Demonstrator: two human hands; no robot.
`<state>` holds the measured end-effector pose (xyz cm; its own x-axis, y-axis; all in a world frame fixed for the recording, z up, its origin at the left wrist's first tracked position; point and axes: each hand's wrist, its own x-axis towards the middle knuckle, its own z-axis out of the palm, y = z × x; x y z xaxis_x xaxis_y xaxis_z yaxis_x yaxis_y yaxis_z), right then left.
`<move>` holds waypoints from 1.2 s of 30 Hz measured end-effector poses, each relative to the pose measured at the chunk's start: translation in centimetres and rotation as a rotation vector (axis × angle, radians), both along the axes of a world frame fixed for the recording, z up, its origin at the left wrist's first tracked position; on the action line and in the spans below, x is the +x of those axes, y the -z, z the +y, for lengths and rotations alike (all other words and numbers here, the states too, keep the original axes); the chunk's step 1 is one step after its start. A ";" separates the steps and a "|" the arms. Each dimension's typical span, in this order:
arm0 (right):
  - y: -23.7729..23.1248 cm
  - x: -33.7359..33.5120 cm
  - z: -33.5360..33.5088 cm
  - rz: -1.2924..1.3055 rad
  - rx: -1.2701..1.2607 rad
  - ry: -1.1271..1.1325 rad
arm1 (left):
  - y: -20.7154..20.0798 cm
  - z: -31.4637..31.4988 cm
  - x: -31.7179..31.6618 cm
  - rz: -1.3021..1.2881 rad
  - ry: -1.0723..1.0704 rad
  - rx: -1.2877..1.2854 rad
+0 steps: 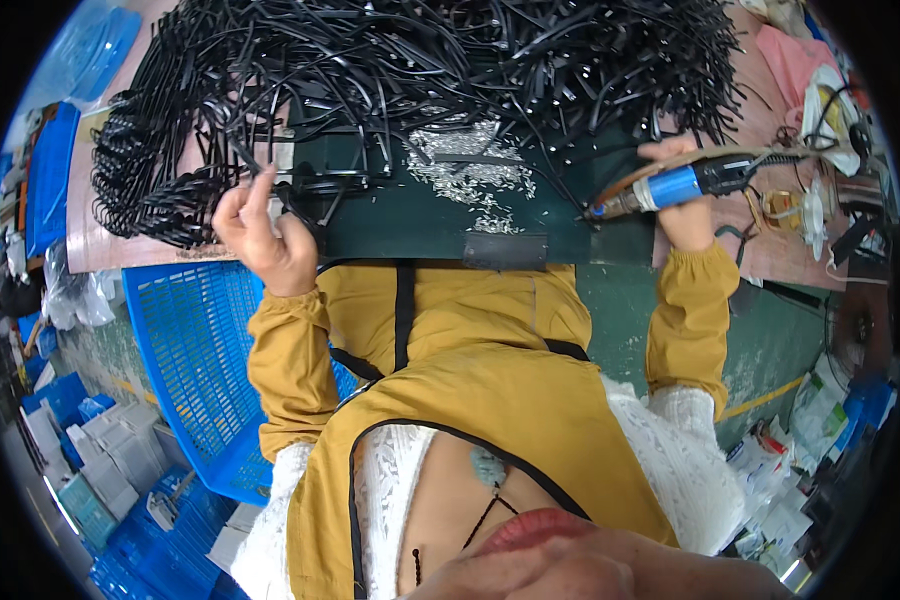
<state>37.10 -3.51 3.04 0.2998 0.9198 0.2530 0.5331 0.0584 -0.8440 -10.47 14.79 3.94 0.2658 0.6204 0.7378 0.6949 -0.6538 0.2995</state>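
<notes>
My left hand (266,240) is at the left part of the table's front edge. Its index finger points up beside black cables, with the other fingers loosely bent and apart; I see nothing gripped in it. My right hand (688,222) lies partly hidden behind a blue and black hot-air gun (670,187) whose metal nozzle points left. Its fingertips show blurred beyond the tool, so I cannot tell whether they grip anything. A big heap of black cables (420,60) covers the far side. Between my hands, small silvery pieces (470,165) lie scattered on a dark green mat (370,225).
Bundled black cables (160,190) lie at the left table edge. Below it stands a blue plastic basket (195,370). A white plastic bag (832,120) and a pink cloth (792,65) sit at the far right. Blue and white bins (110,450) fill the lower left floor.
</notes>
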 end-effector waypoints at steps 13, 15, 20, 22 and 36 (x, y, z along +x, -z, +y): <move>2.9 -0.3 -3.3 -0.725 -0.038 0.051 | -3.7 5.1 2.8 -0.286 -0.014 -0.335; 3.3 0.5 -3.5 -0.666 0.134 0.167 | -2.5 3.2 2.5 -0.440 -0.089 -0.190; -0.2 0.8 -2.8 -0.020 0.581 0.727 | 0.4 1.1 1.0 -0.341 -0.496 -0.340; -3.3 -0.8 -2.3 0.329 0.950 0.564 | 0.6 1.2 1.5 -0.253 -0.411 -0.035; 0.6 -18.3 2.1 0.465 0.171 -0.198 | -8.6 9.3 19.2 0.315 0.117 -0.069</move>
